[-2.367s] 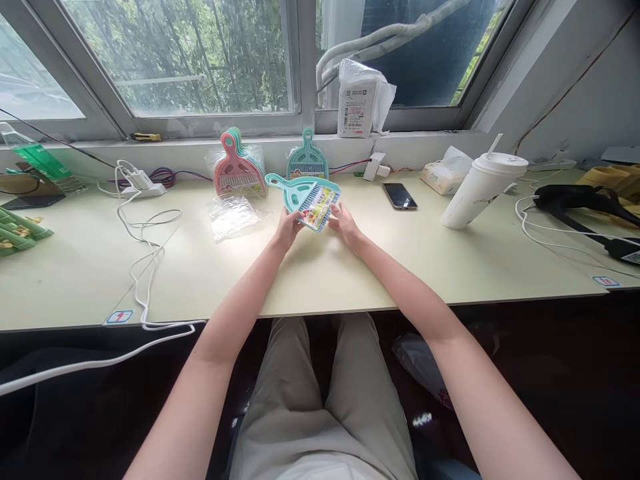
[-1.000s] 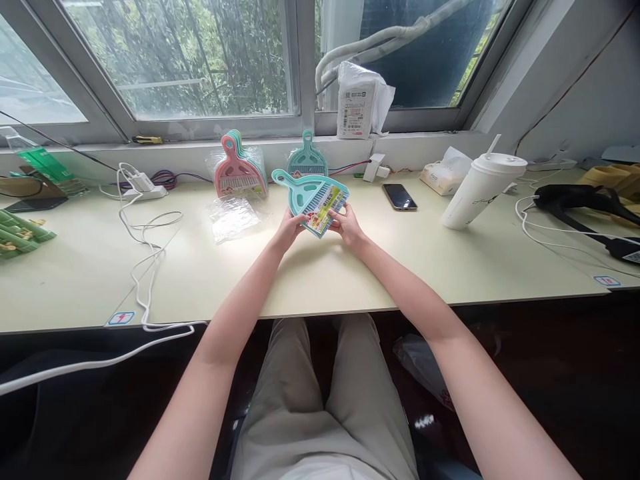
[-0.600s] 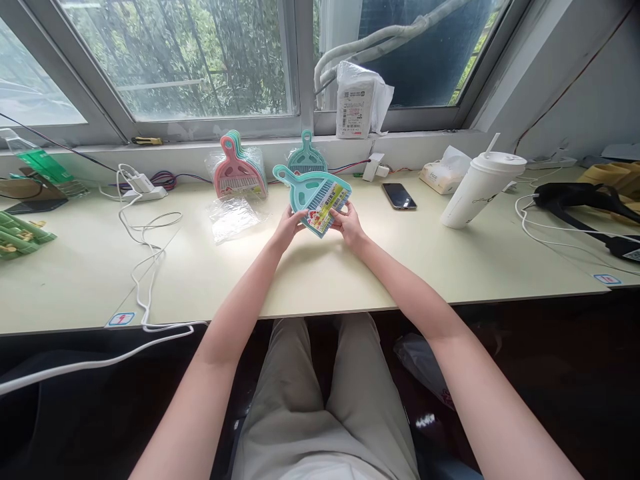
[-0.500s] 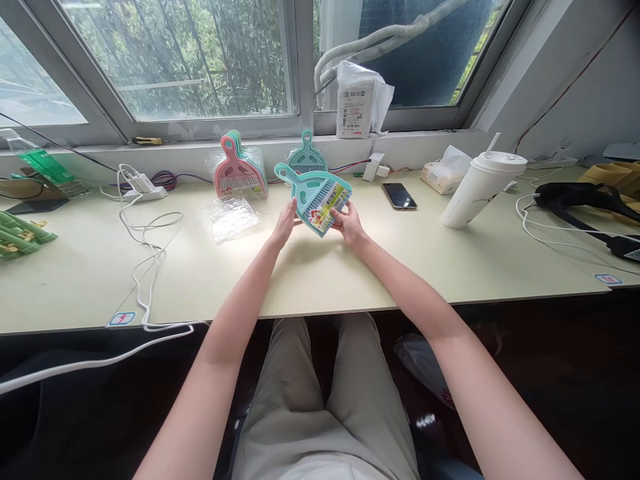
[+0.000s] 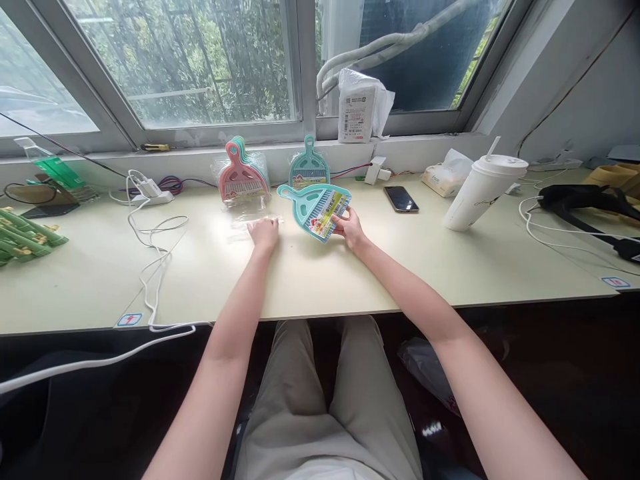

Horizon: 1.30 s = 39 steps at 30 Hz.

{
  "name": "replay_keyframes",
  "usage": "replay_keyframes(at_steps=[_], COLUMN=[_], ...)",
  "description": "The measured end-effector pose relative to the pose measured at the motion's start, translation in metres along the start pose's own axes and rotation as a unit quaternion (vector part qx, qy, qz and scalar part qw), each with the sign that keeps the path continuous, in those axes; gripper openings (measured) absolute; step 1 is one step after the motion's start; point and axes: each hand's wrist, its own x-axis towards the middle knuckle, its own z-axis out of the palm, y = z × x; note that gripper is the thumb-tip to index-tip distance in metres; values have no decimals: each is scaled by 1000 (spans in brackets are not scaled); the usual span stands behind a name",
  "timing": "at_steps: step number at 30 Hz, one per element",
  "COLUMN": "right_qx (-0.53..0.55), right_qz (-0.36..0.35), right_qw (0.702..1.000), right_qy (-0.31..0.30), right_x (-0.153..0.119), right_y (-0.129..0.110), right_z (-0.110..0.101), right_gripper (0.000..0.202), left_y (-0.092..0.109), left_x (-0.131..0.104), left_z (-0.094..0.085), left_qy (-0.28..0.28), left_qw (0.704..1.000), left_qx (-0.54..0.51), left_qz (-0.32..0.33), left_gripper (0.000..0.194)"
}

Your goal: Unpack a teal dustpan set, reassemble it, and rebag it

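My right hand (image 5: 350, 228) grips the lower right edge of a teal dustpan (image 5: 303, 208) that has a small brush and a printed yellow label across it. The dustpan is held tilted above the table, its looped handle pointing left. To the left, my left hand (image 5: 264, 233) is closed on the edge of a clear plastic bag (image 5: 245, 223) lying on the table. Behind the bag, a stack of dustpans in wrapping leans near the window, a pink dustpan (image 5: 243, 175) at its front. Another teal dustpan (image 5: 309, 163) stands behind the held one.
A phone (image 5: 401, 199), a tissue box (image 5: 445, 175) and a leaning white cup (image 5: 483, 190) are on the right, with a black strapped device (image 5: 580, 207) beyond. White cables (image 5: 155, 253) cross the table on the left, near green bundles (image 5: 27, 237). A wrapped package (image 5: 357, 110) stands on the sill.
My left hand has let go of the dustpan and moved left to the plastic bag. My right hand keeps its hold on the dustpan, which has barely moved.
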Motion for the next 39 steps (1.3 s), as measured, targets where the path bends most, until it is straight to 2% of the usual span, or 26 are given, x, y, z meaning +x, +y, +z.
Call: replay_keyframes(at_steps=[2,4,6,9,16,22,25,28,31,36,39], right_qx=[-2,-3,-3,-4,-13,-8,-6,-4,-6,1,10], right_qz=[7,15,25,46,79,69,52,53,62,68,66], right_qw=[1000,1000,1000,999,997,997,997,996,997,998,998], right_qy=[2,6,12,16,-4,23,48,65,54,-3,-9], right_x=[1,3,5,6,4,3,3,3,2,0,2], right_y=[2,3,4,4,1,-4,-5,-4,-5,-5,-3], right_z=[-1,-2,-2,-2,3,2,1,1,2,7,7], right_gripper=[49,48,48,44,34,34,31,33,36,35,36], left_y=[5,9,11,11,9,8,7,8,12,22,26], left_x=[0,-1,-2,-4,-4,-3,-2,-2,-5,-11,-14], left_z=[3,3,2,-1,-6,-8,-9,-9,-7,-5,-3], left_qy=[-1,-15,-37,-56,20,44,81,109,116,93,59], left_qw=[1000,999,998,997,986,997,994,989,986,977,964], left_qx=[0,-13,-36,-56,-168,-44,-54,-62,-49,-68,-80], left_qz=[24,38,37,20,7,35,51,76,108,179,248], left_gripper=[28,19,10,12,21,39,40,48,56,54,49])
